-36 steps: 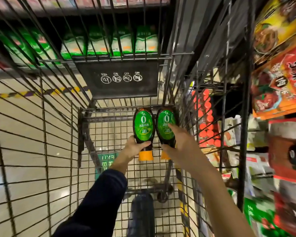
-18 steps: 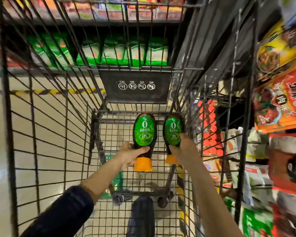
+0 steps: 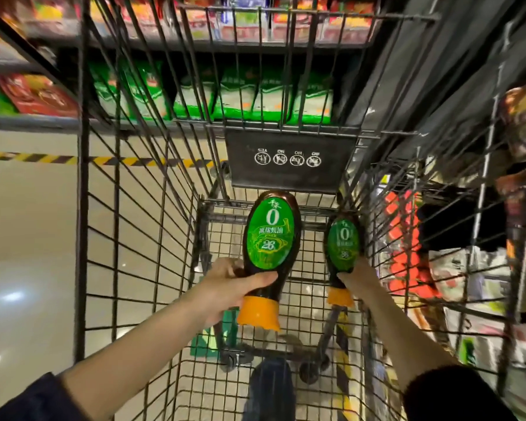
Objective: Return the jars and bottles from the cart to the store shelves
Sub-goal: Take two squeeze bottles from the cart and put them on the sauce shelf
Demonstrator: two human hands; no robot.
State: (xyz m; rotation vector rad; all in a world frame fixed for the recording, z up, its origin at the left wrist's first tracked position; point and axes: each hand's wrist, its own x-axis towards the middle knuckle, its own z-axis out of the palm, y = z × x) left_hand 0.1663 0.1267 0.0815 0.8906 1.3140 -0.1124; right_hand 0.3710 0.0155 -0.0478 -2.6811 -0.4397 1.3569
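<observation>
While wrapped around the narrow neck just above the orange cap (image 3: 258,314), fingers (image 3: 257,281) of left hand (image 3: 225,287) closed fully on left bottle (image 3: 271,238), thumb across the front below the green label. Right hand (image 3: 359,278) likewise closed on neck of right bottle (image 3: 343,247), fingertips at 6 o'clock of its label, cap pointing down toward 6 o'clock.

Location: 2 bottles, both inverted, inside cart basket (image 3: 140,238); left one raised nearer the camera, right one deeper, close to the wire wall at 3 o'clock. Whether either base touches the basket floor: cannot tell.

Risks, judged:
- Slip through grip: smooth tapered neck, weight of the body above the hand.
- Knock against wire at 3 o'clock or child-seat flap (image 3: 289,159) at 12 o'clock on the lift out.
- Cap catching on the grid.
- Shelves (image 3: 255,95) at 12 o'clock and 3 o'clock crowded; misplacement likely if 2 go in at once.
</observation>
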